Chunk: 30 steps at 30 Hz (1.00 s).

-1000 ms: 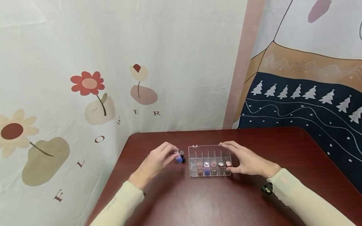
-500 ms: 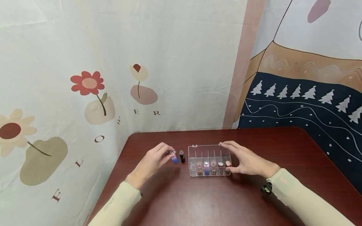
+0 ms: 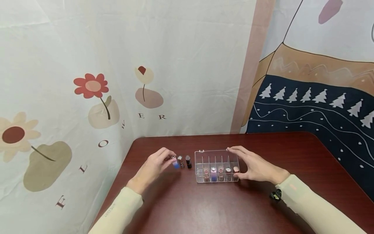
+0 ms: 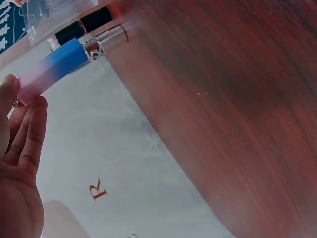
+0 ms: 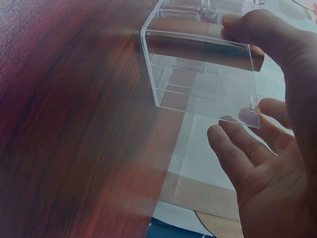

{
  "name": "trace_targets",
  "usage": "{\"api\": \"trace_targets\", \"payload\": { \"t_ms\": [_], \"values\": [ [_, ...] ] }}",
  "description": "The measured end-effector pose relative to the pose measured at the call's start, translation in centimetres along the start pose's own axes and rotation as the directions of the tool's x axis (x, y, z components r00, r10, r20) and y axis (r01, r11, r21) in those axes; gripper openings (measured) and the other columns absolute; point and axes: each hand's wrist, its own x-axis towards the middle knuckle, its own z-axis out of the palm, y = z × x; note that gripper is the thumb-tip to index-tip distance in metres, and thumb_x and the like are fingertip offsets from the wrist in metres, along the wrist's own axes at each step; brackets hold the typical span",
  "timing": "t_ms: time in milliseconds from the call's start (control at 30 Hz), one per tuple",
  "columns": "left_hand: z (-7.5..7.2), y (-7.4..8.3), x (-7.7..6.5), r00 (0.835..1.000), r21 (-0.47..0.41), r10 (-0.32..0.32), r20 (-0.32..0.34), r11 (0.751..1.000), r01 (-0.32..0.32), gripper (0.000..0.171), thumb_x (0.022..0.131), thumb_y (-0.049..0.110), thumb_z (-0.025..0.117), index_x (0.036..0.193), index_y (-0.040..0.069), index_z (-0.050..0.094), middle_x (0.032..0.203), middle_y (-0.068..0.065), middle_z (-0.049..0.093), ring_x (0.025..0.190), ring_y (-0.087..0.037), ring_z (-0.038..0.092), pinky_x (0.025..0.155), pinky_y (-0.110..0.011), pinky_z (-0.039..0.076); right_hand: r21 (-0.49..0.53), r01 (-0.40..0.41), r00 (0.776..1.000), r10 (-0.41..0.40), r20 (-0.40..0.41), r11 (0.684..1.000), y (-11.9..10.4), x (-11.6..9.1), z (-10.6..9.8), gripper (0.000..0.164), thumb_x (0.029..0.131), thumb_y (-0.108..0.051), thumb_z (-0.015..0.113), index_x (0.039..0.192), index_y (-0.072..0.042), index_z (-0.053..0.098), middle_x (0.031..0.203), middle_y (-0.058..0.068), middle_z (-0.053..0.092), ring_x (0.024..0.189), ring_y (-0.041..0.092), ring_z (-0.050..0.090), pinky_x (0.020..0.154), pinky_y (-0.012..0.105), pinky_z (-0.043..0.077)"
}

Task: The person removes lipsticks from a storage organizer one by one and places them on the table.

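Left grip point(image 3: 153, 164) narrow on the two-tone tube point(image 4: 52, 69), work part done

You have the tube pinched by its pink end between thumb and fingers, blue end pointing down near the bench point(image 3: 210, 204); whether that end touches the wood, you can't tell from these views. It is not released, so judge that placement unfinished. Just right of it the brownish tube point(image 3: 180, 161) stands on the bench, and near that the black tube point(image 3: 188, 162), neither in your fingers. Those two look settled for now.

Next along, a little apart, is your clear box point(image 3: 197, 169). Five tubes stand in its front row: a reddish tube point(image 3: 206, 175), a purple tube point(image 3: 213, 176), a second reddish tube point(image 3: 220, 176), a dark tube point(image 3: 228, 176) and, in the end slot, a peach tube point(image 3: 236, 169). You see none in the leftmost front slot or the back row. Counting three outside and five inside, your work looks well short of finished.

Farthest right, your right grip point(image 3: 257, 165) spans the box's end and holds it, thumb at the front by the peach tube, fingers at the back corner.
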Motion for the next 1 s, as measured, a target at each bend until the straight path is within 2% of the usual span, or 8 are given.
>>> {"api": "trace_targets", "payload": {
  "t_ms": [200,500,1000],
  "values": [
    [0.3,-0.9,-0.3,1.0,0.003,-0.015,0.018,1.0,0.015,0.021,0.101,0.005,0.09,0.117,0.01,0.078,0.11,0.0,0.076,0.09,-0.01,0.073,0.079,-0.029,0.066,0.003,-0.005,1.0,0.005,0.001,1.0,0.0,-0.1,-0.1,0.102,0.09,-0.033,0.103,0.175,-0.015,0.05,0.17,0.009,0.058,0.141,0.032,0.072,0.114,0.061,0.065],
    [0.7,-1.8,-0.7,0.997,0.023,-0.058,0.046,0.998,0.057,0.019,0.103,0.008,0.089,0.118,0.011,0.078,0.11,0.0,0.076,0.088,-0.01,0.072,0.078,-0.027,0.064,0.012,-0.016,1.0,0.016,0.016,1.0,-0.1,-0.1,-0.2,0.101,0.091,-0.033,0.102,0.175,-0.014,0.05,0.171,0.01,0.057,0.142,0.034,0.071,0.115,0.062,0.064],
    [1.4,-2.7,-0.8,0.988,0.008,-0.118,0.1,0.993,0.118,0.016,0.104,0.011,0.088,0.118,0.008,0.079,0.111,0.0,0.076,0.09,-0.011,0.073,0.079,-0.03,0.066,0.03,-0.025,0.999,0.024,0.022,0.999,-0.2,0.0,-0.1,0.103,0.089,-0.034,0.103,0.176,-0.016,0.049,0.171,0.011,0.057,0.142,0.036,0.071,0.114,0.063,0.065]
  ]
}}
